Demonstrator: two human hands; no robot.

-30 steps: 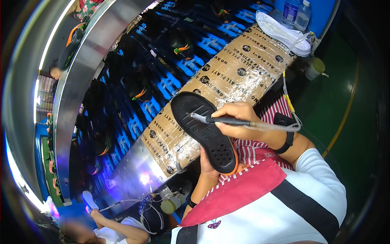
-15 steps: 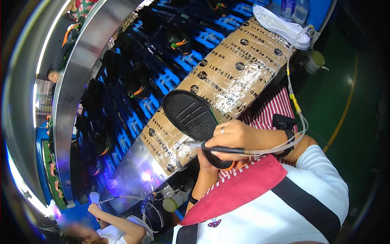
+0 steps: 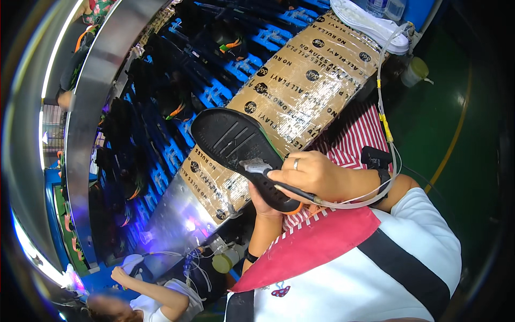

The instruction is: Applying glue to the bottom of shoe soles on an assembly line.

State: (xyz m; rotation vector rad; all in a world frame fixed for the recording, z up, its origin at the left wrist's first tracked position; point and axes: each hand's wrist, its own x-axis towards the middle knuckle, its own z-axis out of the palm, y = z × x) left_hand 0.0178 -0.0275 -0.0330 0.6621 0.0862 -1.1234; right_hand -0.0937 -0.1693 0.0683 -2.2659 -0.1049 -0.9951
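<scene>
A black shoe sole (image 3: 228, 140) with a raised rim and orange at its heel is tilted up in front of me. My left hand (image 3: 264, 203) grips it from below at the near side, its fingers partly hidden under the sole. In my right hand (image 3: 310, 174) is a glue brush (image 3: 256, 166) with a dark handle. Its flat, pale-grey bristles lie over the sole's inner face near the middle. Clear tubes (image 3: 348, 205) run from the handle's end past my right wrist and up to the back right.
A cardboard-covered ledge (image 3: 300, 91) lies beyond the sole. Past it, a conveyor (image 3: 214, 94) with blue slats carries dark shoe parts. A white sole (image 3: 370, 24) rests at the back right beside a lidded jar (image 3: 416, 72). Another person (image 3: 155, 300) works at the lower left.
The brush has come from beside the sole's edge onto its inner face, with its flat side now showing. The sole and my left hand have shifted slightly left and up.
</scene>
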